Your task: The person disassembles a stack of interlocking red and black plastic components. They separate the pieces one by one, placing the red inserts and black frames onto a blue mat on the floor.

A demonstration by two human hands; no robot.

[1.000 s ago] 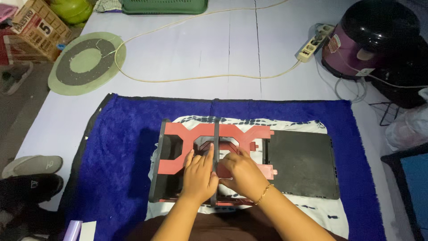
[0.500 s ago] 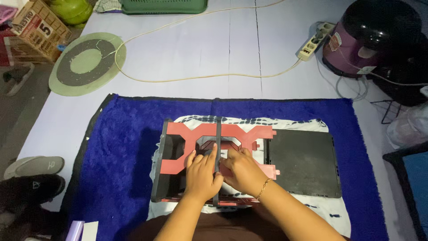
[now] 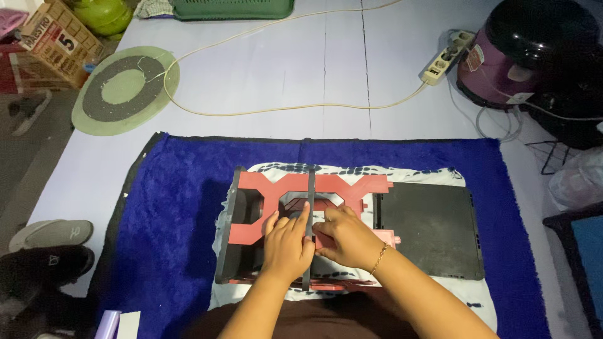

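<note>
Fingers (image 3: 303, 216) of the left hand (image 3: 287, 246) press flat, holding nothing, against a thin dark upright strip (image 3: 309, 207) standing across a salmon-red cutout panel (image 3: 276, 188); the right hand (image 3: 344, 237) curls loosely beside it, fingertips on the strip's lower stretch. Panel and dark sheet (image 3: 433, 229) lie on patterned cloth over a blue rug (image 3: 182, 207). Likely light, stiff board that creases easily, best held at the edges. A green basket (image 3: 232, 9) sits far back, contents unseen.

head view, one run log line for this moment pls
left hand: on red cutout frame | right hand: pressing thin dark bar | under: blue rug
</note>
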